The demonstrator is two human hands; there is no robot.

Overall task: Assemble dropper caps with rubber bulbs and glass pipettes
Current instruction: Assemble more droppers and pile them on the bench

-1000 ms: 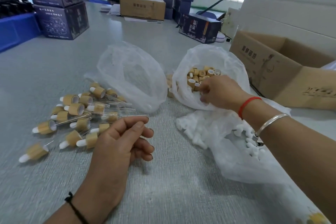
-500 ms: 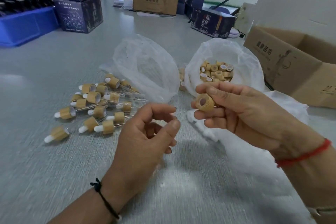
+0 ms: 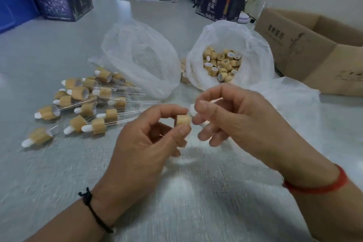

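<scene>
Left: a heap of finished droppers [image 3: 86, 102], each a bamboo-coloured cylindrical cap with a white rubber bulb and a clear glass pipette, lies on the grey tabletop [image 3: 59, 182]; these represent the completed share of the task. Behind them stands a crumpled translucent plastic bag [image 3: 141, 57], its contents not discernible. Centre: the left hand [image 3: 141, 143] pinches one bare bamboo-coloured cap [image 3: 183, 120] between thumb and forefinger. Just beside it, the right hand [image 3: 235, 122] has its fingers [image 3: 204, 106] curled; something white shows at their tips, apparently a bulb, though blur prevents certainty. Right: a second plastic bag of loose bamboo-coloured caps [image 3: 222, 65] is well stocked, so much assembly evidently remains.

Against the frame half a second earlier, the cap has passed from the right hand to the left, the hands have drawn together, and the left hand, previously holding nothing, now grips.
</scene>
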